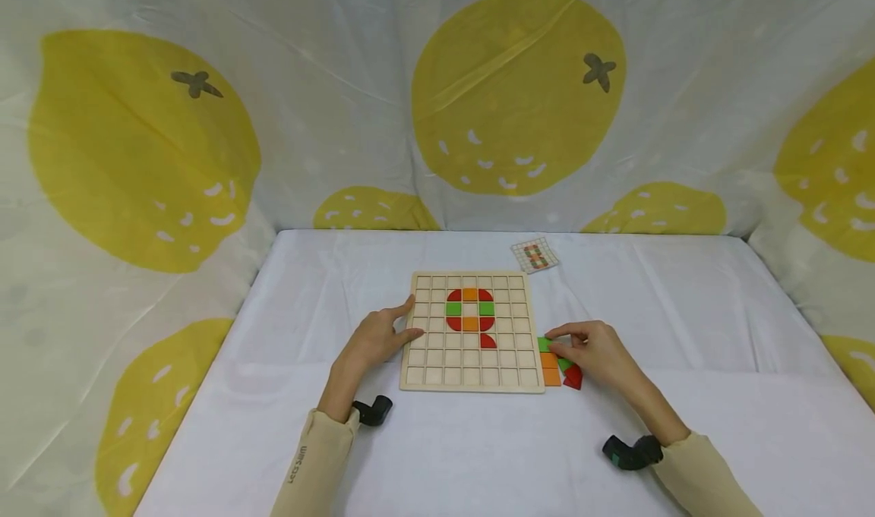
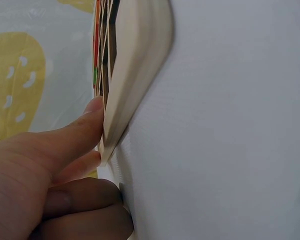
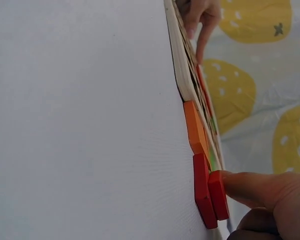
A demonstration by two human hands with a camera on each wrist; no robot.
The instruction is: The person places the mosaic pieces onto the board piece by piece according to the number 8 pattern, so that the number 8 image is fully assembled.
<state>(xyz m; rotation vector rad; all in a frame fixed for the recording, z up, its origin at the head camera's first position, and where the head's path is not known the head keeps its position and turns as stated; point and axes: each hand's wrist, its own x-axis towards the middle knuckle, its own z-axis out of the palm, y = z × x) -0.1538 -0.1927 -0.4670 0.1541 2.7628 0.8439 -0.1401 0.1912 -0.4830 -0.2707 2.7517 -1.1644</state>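
A wooden grid board (image 1: 472, 365) lies flat on the white-covered table. On its squares, red quarter-round tiles, orange squares and green squares form a ring, with one red quarter-round (image 1: 488, 341) just below. My left hand (image 1: 374, 340) holds the board's left edge; in the left wrist view the thumb (image 2: 70, 135) lies on the frame. To the right of the board, the thumb and index fingertips of my right hand (image 1: 592, 348) are right at a green tile (image 1: 543, 344); I cannot tell whether they pinch it. Orange squares (image 1: 550, 369) lie just nearer.
Loose red tiles (image 1: 573, 377) overlap beside the orange ones; the right wrist view shows two thick red tiles (image 3: 204, 192) close by the thumb. A small card (image 1: 535, 256) printed with a gridded colour pattern lies beyond the board. Lemon-print cloth (image 1: 342, 122) walls the table's back and sides.
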